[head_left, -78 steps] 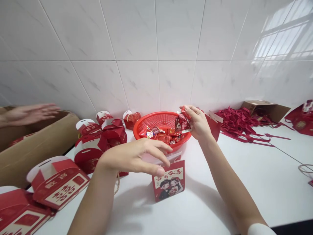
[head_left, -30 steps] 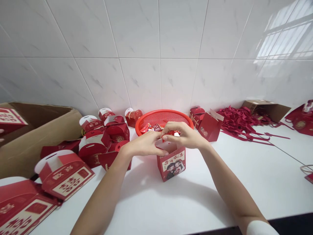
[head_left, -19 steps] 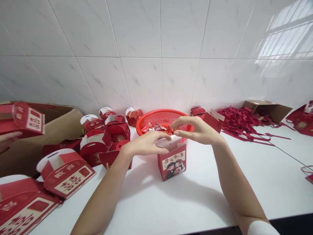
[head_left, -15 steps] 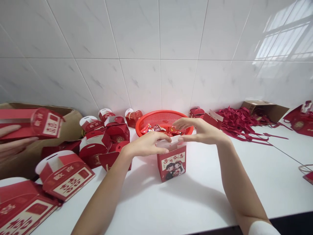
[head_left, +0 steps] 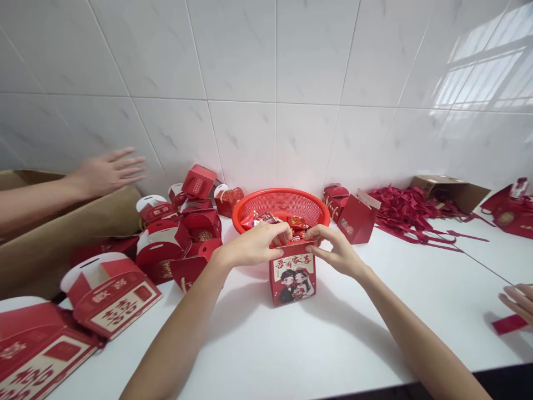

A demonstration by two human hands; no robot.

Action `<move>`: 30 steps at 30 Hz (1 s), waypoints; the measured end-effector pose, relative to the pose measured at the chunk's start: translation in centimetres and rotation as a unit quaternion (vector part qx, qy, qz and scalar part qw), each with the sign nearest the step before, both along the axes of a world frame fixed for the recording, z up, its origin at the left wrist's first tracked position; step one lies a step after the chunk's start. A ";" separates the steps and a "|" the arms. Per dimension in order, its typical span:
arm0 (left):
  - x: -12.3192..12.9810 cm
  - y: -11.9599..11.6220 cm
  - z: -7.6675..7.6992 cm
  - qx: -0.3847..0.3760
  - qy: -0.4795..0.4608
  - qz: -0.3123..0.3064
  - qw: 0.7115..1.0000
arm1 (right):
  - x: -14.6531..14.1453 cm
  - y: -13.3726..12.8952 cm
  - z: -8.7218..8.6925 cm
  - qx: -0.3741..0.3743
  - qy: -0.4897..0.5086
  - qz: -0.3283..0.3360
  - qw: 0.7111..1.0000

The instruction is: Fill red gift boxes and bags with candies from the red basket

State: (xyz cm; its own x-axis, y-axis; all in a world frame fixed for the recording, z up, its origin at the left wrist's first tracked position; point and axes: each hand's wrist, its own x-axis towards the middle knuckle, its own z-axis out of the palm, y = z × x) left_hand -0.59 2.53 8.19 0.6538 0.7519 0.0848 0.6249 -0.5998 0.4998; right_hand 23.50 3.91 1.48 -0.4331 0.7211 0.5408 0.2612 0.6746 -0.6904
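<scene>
A small red gift box (head_left: 293, 280) with a cartoon bride and groom on its front stands upright on the white table. My left hand (head_left: 266, 241) pinches its top edge at the left corner, thumb in front and fingers behind. At the right corner of that edge, my right hand (head_left: 328, 244) grips in the same manner. Just behind the box sits a red plastic basket (head_left: 281, 195), holding wrapped sweets (head_left: 297, 223) that my hands partly cover.
Red boxes (head_left: 120, 305) crowd the left, beside a cardboard carton (head_left: 104, 222) with another person's blurred hand (head_left: 110, 172) above it. To the right are a red box (head_left: 360, 219), dark red ribbons (head_left: 406, 214), and another person's hand (head_left: 520, 303) near a red piece (head_left: 508, 324).
The top flaps of my box have come together between my hands. At left, the other person's hand no longer holds a box; one now rests on the pile. Another hand has appeared at right.
</scene>
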 end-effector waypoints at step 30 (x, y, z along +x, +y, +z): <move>0.3 3.6 -3.3 -0.027 -0.213 0.043 0.976 | 14.4 0.5 4.2 0.269 0.474 -0.410 0.732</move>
